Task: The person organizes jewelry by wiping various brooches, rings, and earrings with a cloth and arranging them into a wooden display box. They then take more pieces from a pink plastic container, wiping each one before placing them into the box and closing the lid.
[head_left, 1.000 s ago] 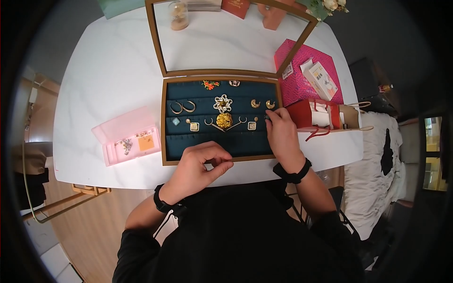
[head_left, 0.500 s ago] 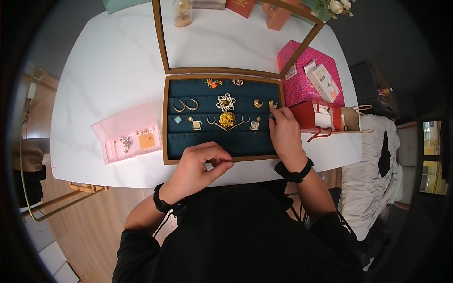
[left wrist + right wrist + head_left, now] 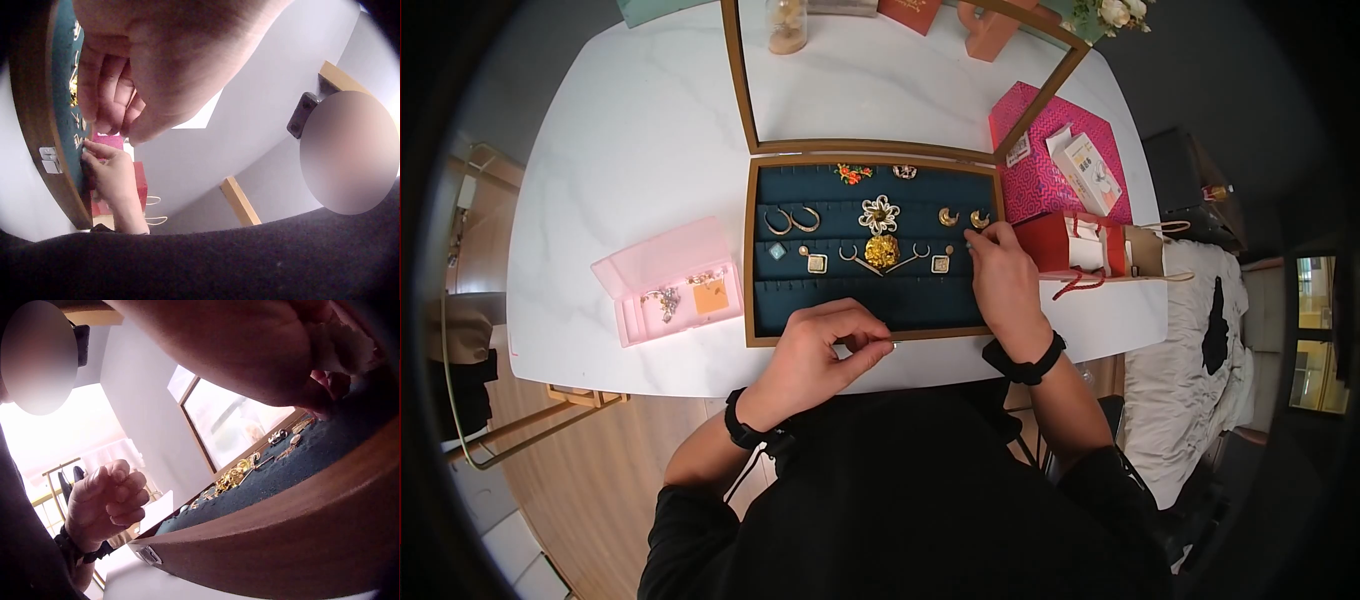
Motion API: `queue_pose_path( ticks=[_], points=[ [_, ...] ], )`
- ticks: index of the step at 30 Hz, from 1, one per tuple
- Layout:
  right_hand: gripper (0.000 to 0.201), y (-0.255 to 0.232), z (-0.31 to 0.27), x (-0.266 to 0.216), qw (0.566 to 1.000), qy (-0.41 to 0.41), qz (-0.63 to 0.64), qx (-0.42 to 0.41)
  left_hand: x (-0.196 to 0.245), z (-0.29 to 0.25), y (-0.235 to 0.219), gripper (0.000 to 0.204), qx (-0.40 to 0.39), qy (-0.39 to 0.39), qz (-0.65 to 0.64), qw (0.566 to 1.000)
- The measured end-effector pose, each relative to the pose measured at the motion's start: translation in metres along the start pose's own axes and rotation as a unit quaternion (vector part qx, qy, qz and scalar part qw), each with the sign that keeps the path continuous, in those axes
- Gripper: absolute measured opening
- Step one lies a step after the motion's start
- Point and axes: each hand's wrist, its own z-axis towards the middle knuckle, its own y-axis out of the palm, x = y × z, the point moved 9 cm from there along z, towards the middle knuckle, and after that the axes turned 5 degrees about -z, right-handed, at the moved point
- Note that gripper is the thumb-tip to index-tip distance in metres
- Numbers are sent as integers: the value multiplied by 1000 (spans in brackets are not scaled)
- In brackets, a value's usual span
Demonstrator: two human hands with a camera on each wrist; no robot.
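Note:
In the head view a wooden-framed jewellery case (image 3: 751,240) lies open. At its right side my right hand (image 3: 1008,275) pinches a tiny pale-blue piece (image 3: 969,234) between thumb and index finger, just below two gold earrings (image 3: 949,216). My left hand (image 3: 825,350) rests near the front edge, loosely curled, with nothing visible in it. The padded rows bear hoop earrings (image 3: 805,219), a white flower brooch (image 3: 879,214), a gold brooch (image 3: 882,251), square earrings (image 3: 817,264) and a pale-blue diamond-shaped earring (image 3: 777,251). The right wrist view hides the right fingertips' grip.
The raised glass lid (image 3: 740,80) stands behind the case. A pink box (image 3: 633,327) with jewellery lies open at the left. On the right are a magenta box (image 3: 1022,185), a small white carton (image 3: 1088,172) and a red paper bag (image 3: 1040,243). A glass dome (image 3: 787,28) stands farther back.
The case and table have shifted slightly right in the head view. My right fingertips moved up close to the rightmost gold earring, then slightly left of it. My left hand has stayed put.

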Motion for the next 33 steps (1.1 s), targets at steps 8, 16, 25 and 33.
queue_pose_path(
  ticks=[8, 16, 25, 33],
  points=[
    [29, -1, 0, -2, 1000, -4, -17, -9, -2, 1, 0, 9, -1, -1, 4, 1000],
    [30, -5, -2, 1, 1000, -3, 13, 14, -2, 3, 2, 7, -2, -6, 0, 1000],
    [20, 0, -4, 0, 999, 16, 22, 21, -5, 1, -1, 7, 2, -6, 4, 1000],
    [24, -6, -3, -3, 999, 25, 23, 20, -2, 3, 0, 7, -2, -5, 17, 1000]
  ],
)
